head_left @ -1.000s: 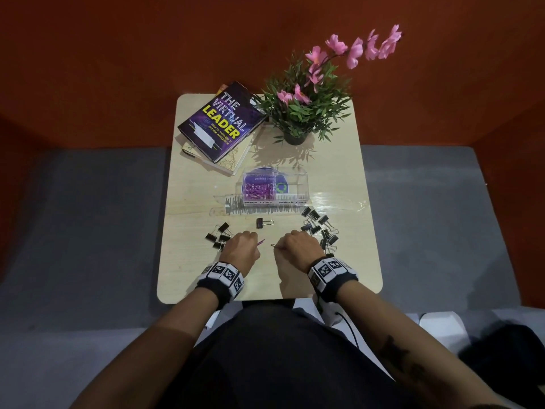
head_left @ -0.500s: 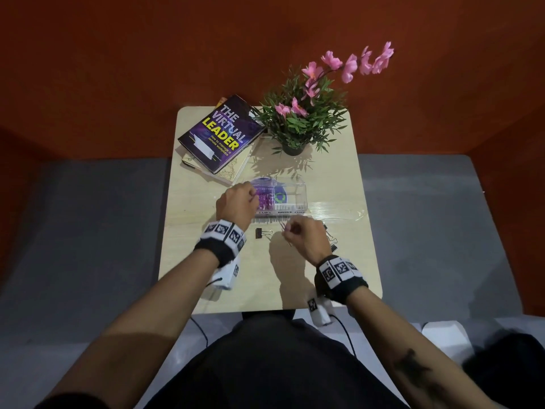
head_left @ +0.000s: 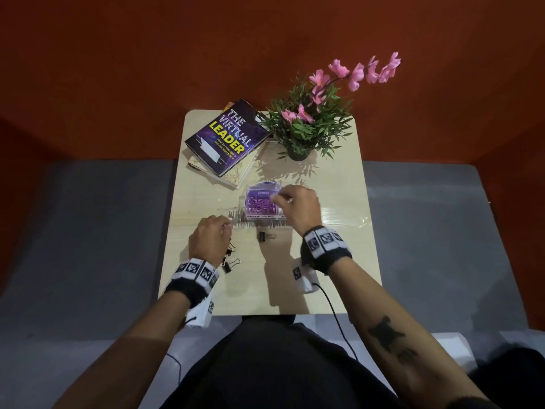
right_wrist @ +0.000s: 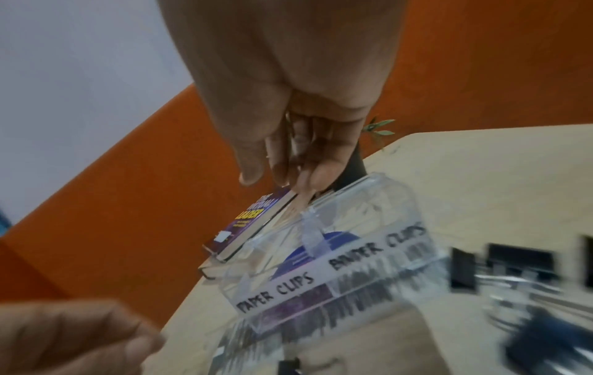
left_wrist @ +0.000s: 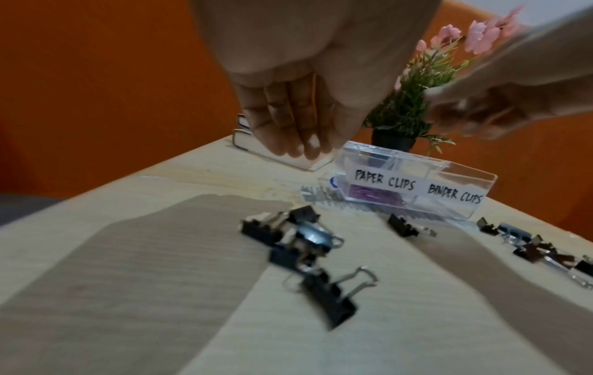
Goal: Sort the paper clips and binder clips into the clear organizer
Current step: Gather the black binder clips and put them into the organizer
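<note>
The clear organizer (head_left: 259, 215) stands mid-table, labelled PAPER CLIPS and BINDER CLIPS (left_wrist: 407, 182); purple paper clips (head_left: 261, 203) fill its left compartment. My right hand (head_left: 275, 199) hovers over that compartment with its fingertips (right_wrist: 304, 182) pinched together, a thin wire paper clip (right_wrist: 290, 126) showing between them. My left hand (head_left: 228, 228) hangs above the left group of black binder clips (head_left: 230, 259), its fingers (left_wrist: 298, 149) straight and empty. One binder clip (head_left: 264, 236) lies alone in front of the organizer. More binder clips (left_wrist: 545, 253) lie on the right, hidden under my right wrist in the head view.
On the small wooden table (head_left: 339, 255), a stack of books (head_left: 227, 137) sits at the back left and a potted plant with pink flowers (head_left: 309, 125) at the back right. A silvery strip of staples (head_left: 236, 218) lies against the organizer's front. Orange walls enclose the table.
My left hand has drawn back from the organizer to above the left binder clips. My right hand has moved forward from the table to above the paper clips compartment.
</note>
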